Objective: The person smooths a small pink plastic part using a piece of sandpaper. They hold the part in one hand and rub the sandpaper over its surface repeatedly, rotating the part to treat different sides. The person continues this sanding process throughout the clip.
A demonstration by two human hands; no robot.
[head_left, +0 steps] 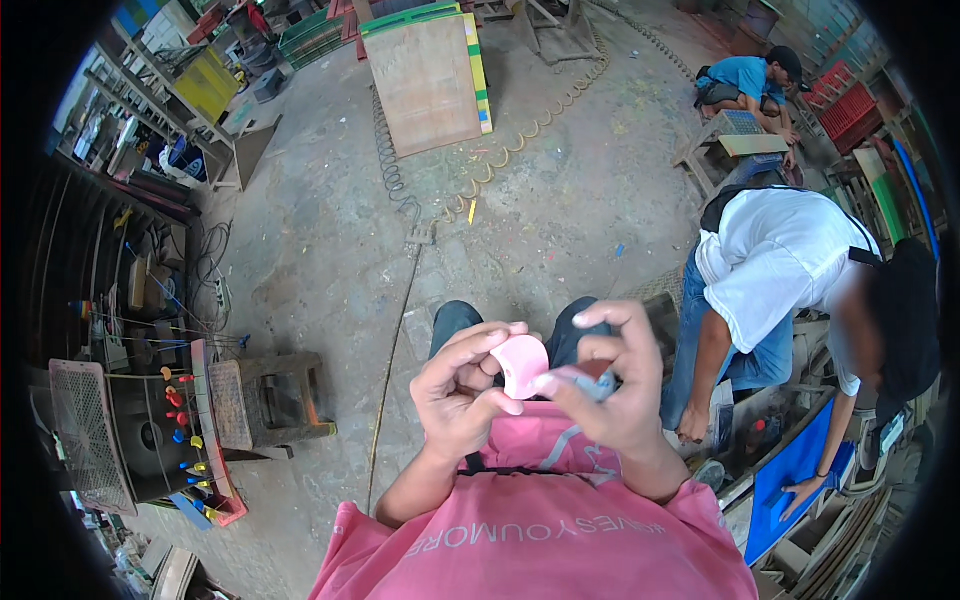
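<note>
In front of my pink shirt, my left hand (462,382) holds a small pink crescent-shaped piece (521,366) between thumb and fingers. A small mark or hole shows near its left side. Close on the right, my right hand (628,385) is bent around a small grey-blue and reddish-brown item (597,384), whose kind I cannot make out. The right thumb reaches the lower right edge of the pink piece, while the index finger is raised above it.
At left, a rack (210,440) carries several small coloured pieces beside a wooden stool (285,400). A person in white (785,250) bends over a blue board (785,490) at right; another person in blue (740,78) crouches farther back. A coiled hose (530,130) lies near a leaning board (425,85).
</note>
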